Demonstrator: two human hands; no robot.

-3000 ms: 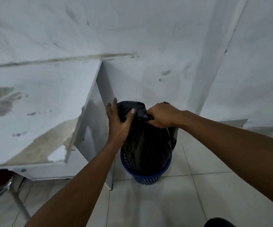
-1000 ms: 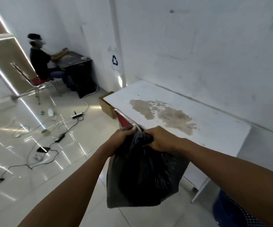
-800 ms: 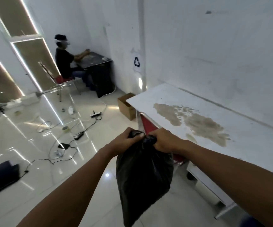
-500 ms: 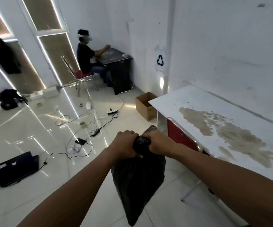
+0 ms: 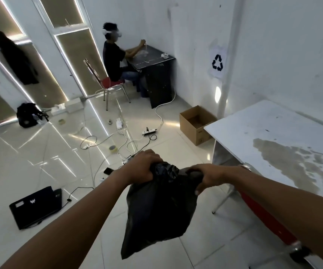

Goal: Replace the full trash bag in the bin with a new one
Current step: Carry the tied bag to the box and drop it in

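Dim room; LED strips (image 5: 73,32) glare on floor (image 5: 40,152); edges warped.

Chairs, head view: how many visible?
2. One red-seated chair at the far black desk, with a person sitting on it. A second red chair is tucked under the white table at right, partly hidden. Others may be out of frame.

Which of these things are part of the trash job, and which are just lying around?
Part of the job: black trash bag, left hand, right hand.

Lying about: cardboard box, laptop, power strip, backpack, white table.
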